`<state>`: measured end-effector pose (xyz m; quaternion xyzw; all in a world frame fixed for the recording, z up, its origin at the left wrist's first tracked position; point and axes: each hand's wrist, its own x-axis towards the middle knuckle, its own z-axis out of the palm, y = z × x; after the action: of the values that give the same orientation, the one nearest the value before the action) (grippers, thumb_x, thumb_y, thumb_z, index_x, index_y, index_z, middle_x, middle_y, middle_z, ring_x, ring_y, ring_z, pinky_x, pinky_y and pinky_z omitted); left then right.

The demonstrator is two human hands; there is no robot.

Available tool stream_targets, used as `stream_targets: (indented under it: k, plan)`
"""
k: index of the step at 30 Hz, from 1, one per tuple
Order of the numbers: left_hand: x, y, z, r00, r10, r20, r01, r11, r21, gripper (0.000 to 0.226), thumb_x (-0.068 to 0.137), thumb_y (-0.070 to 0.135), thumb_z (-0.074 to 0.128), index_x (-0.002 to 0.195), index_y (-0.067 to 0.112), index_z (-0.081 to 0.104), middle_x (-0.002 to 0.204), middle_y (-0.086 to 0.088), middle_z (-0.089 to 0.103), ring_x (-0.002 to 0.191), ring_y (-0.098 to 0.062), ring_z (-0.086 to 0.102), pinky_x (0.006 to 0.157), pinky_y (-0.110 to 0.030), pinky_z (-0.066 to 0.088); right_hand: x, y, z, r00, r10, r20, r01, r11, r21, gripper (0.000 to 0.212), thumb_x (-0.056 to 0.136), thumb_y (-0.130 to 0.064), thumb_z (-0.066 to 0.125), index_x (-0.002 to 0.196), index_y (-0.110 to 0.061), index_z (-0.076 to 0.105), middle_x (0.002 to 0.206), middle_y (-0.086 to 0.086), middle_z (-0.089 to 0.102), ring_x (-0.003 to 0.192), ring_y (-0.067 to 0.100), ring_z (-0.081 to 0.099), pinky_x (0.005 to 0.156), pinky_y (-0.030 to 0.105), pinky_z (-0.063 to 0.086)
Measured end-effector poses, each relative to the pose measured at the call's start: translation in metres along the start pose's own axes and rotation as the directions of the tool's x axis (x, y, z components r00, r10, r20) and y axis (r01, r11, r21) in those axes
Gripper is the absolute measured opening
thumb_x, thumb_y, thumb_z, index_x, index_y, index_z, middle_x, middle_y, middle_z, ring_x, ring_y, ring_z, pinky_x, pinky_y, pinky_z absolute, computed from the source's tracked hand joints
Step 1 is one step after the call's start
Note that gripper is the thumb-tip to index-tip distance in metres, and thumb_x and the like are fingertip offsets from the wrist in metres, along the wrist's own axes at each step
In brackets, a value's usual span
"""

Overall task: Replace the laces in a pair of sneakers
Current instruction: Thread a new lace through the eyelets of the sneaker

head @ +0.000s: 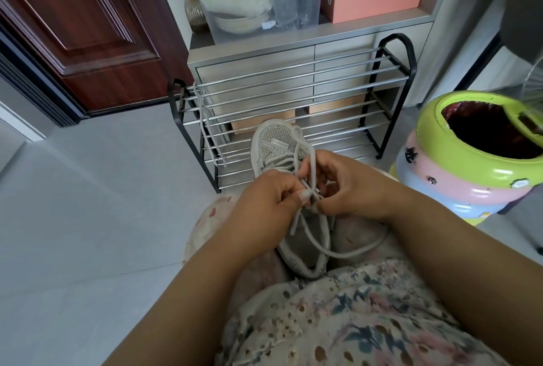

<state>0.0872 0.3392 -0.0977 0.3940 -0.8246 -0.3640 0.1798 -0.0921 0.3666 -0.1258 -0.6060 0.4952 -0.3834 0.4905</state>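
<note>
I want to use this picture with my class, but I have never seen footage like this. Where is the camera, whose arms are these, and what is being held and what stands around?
There is no machine here. The one picture comes from a camera worn on a person's head, looking forward and down, so the arms are the wearer's own. A grey sneaker rests on the lap. The left hand and the right hand both pinch its grey lace above the shoe's opening; loose ends trail toward the body. Beyond stands a metal shoe rack with another lace hanging from it, and to the right a colourful bin on the grey floor.
</note>
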Motion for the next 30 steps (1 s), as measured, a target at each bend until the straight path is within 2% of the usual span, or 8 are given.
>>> stream_targets:
  k: [5,9,11,15,18,23,26,30]
  plan:
    - [-0.006,0.001,-0.015,0.996,0.055,0.071,-0.052,0.998,-0.032,0.024,0.092,0.020,0.058,0.070,0.029,0.063,0.079,0.008,0.054,0.071,0.002,0.050,0.064,-0.009,0.034,-0.001,0.003,-0.002,0.996,0.005,-0.087,-0.006,1.000,-0.008,0.049,0.062,0.004,0.070,0.102,-0.020,0.055,0.084,0.002,0.058,0.070,0.014,0.051,0.067,0.033,0.046]
    - [-0.018,0.006,-0.046,0.952,0.170,0.256,-0.122,0.974,-0.191,0.017,0.087,0.032,0.061,0.074,0.025,0.069,0.075,0.008,0.055,0.070,-0.005,0.051,0.068,-0.014,0.040,-0.002,0.004,-0.006,0.997,0.005,-0.072,0.002,0.995,0.098,0.055,0.058,0.004,0.071,0.105,-0.019,0.053,0.085,0.002,0.055,0.073,0.015,0.049,0.063,0.024,0.045]
    - [-0.021,0.006,-0.056,0.937,0.119,0.330,-0.067,0.984,-0.165,0.018,0.085,0.037,0.064,0.073,0.025,0.071,0.075,0.005,0.056,0.070,-0.012,0.054,0.067,-0.020,0.043,-0.002,0.004,-0.007,0.999,0.005,-0.050,0.001,0.995,0.104,0.058,0.057,0.001,0.073,0.108,-0.018,0.052,0.087,0.004,0.055,0.075,0.017,0.049,0.063,0.021,0.045]
    - [-0.013,0.002,-0.038,0.984,-0.040,0.173,0.020,0.993,0.119,0.039,0.090,0.034,0.060,0.055,0.017,0.056,0.057,0.000,0.046,0.052,-0.011,0.043,0.054,-0.031,0.037,-0.001,0.005,-0.008,1.000,0.001,-0.027,0.003,0.989,0.147,0.058,0.060,0.003,0.073,0.109,-0.017,0.052,0.084,0.002,0.055,0.078,0.021,0.049,0.059,0.017,0.046]
    - [-0.009,0.007,-0.017,0.996,-0.083,0.037,0.077,0.986,0.146,0.049,0.092,0.040,0.054,0.050,0.018,0.041,0.045,0.005,0.035,0.043,-0.008,0.033,0.047,-0.026,0.027,-0.002,0.005,-0.009,1.000,-0.008,-0.013,0.010,0.989,0.148,0.058,0.061,0.004,0.071,0.110,-0.019,0.051,0.084,-0.001,0.055,0.079,0.021,0.049,0.059,0.016,0.046]
    - [-0.004,0.015,0.007,0.998,-0.049,0.051,0.036,0.974,0.226,0.037,0.091,0.036,0.058,0.057,0.023,0.053,0.051,0.003,0.044,0.048,-0.010,0.041,0.049,-0.025,0.030,-0.003,0.006,-0.011,1.000,-0.008,0.014,0.006,0.993,0.119,0.060,0.063,0.006,0.070,0.113,-0.020,0.050,0.088,0.001,0.054,0.082,0.019,0.050,0.066,0.018,0.046]
    - [-0.004,0.013,0.004,0.998,-0.065,0.008,0.063,0.989,0.137,0.032,0.091,0.031,0.060,0.060,0.024,0.059,0.055,0.006,0.050,0.054,-0.008,0.047,0.050,-0.020,0.033,-0.003,0.006,-0.012,1.000,-0.006,0.024,0.003,0.993,0.115,0.061,0.065,0.010,0.070,0.114,-0.019,0.050,0.090,0.002,0.055,0.082,0.019,0.051,0.067,0.019,0.047]
    - [-0.009,0.010,-0.002,0.999,-0.041,-0.004,0.041,0.997,0.071,0.024,0.090,0.026,0.062,0.067,0.024,0.067,0.068,-0.002,0.062,0.067,-0.013,0.055,0.061,-0.026,0.042,-0.001,0.005,-0.009,0.999,-0.006,0.031,0.002,0.992,0.129,0.061,0.062,0.007,0.067,0.116,-0.017,0.051,0.091,0.003,0.056,0.081,0.020,0.050,0.069,0.028,0.044]
